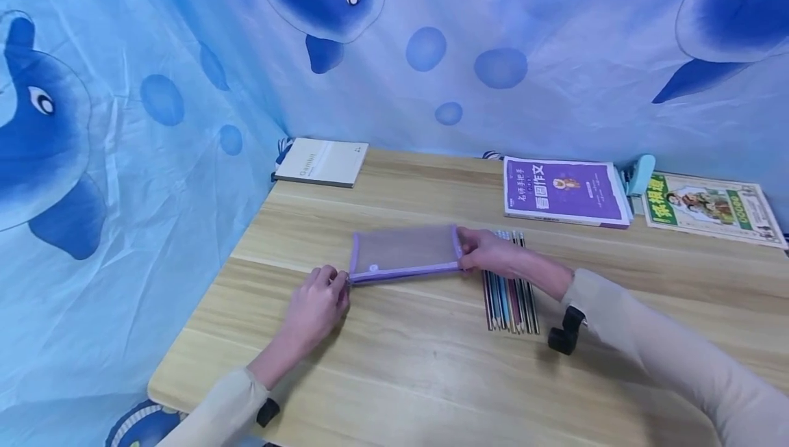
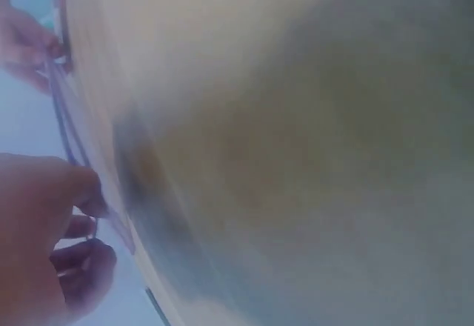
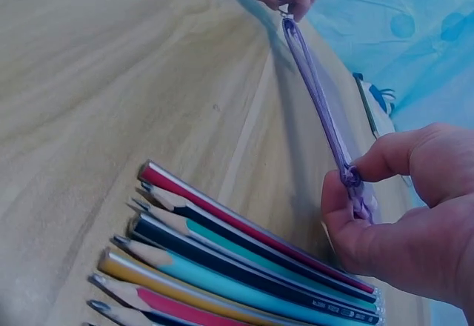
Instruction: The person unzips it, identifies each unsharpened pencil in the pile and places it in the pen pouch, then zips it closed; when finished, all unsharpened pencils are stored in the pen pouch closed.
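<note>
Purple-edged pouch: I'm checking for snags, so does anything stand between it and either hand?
Nothing visible does: the left hand pinches one end of the pouch, the right hand the other. The pencils lie below the right hand, not between its fingers and the pouch.

I'm in what looks like a study corner: wood-grain desk [image 1: 431,365], pencils [image 1: 511,300], purple Chinese book [image 1: 573,194], sea-animal-print curtain [image 1: 370,105].

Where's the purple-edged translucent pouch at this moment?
In the head view, the purple-edged translucent pouch is near the centre, between the left hand and right hand, just left of the multicoloured pencils.
</note>
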`<state>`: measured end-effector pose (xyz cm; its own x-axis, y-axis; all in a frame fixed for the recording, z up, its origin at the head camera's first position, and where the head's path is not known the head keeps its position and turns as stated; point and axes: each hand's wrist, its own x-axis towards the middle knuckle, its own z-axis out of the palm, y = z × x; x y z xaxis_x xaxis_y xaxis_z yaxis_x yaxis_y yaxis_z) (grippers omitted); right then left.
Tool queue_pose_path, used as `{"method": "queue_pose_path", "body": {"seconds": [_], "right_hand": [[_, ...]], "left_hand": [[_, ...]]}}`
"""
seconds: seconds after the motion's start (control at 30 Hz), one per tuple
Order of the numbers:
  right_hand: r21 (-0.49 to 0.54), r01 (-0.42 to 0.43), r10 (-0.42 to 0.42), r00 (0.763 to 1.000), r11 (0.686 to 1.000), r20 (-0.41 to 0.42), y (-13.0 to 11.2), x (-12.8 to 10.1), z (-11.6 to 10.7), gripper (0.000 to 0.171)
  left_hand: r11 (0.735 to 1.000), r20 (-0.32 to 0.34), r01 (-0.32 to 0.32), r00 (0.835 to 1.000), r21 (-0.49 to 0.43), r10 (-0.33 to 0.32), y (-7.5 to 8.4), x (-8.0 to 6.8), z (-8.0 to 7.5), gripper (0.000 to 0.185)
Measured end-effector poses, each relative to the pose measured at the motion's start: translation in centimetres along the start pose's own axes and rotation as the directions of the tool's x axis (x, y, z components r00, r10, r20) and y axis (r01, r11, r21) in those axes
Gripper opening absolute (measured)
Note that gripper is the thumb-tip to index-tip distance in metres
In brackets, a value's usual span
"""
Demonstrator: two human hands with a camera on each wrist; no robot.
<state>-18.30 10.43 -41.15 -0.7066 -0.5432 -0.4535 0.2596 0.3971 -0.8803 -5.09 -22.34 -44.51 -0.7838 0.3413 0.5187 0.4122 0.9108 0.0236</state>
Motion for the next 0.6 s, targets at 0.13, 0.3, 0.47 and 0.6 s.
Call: {"method": "queue_pose_path", "body": {"seconds": [0.13,0.3,0.47,0.6], "right_hand": [[-0.021,-0.009,0.009,1.0,1.0,-0.007,-0.6,0.2,-0.1,0.092],[-0.037,-0.001,0.001,1.0,0.999,0.014,-0.9,0.4,-0.3,0.088],[-0.074,0.011,-0.007,0.999,0.997,0.049,-0.9,0.6,-0.4,0.086],[-0.117,0.021,-0.013,0.998,0.993,0.068,-1.2,0.7,-0.7,0.085]], "left_hand": [[0.997,0.12,0.075,0.99,0.009,-0.076,0.8,0.6,-0.5,0.048],[0.991,0.283,0.064,0.959,-0.117,-0.028,2.4,3.0,-0.6,0.072],[0.96,0.357,0.025,0.931,-0.28,0.08,3.1,5.7,0.7,0.067],[0.936,0.419,0.0,0.894,-0.352,0.157,2.9,7.1,1.5,0.061]]}}
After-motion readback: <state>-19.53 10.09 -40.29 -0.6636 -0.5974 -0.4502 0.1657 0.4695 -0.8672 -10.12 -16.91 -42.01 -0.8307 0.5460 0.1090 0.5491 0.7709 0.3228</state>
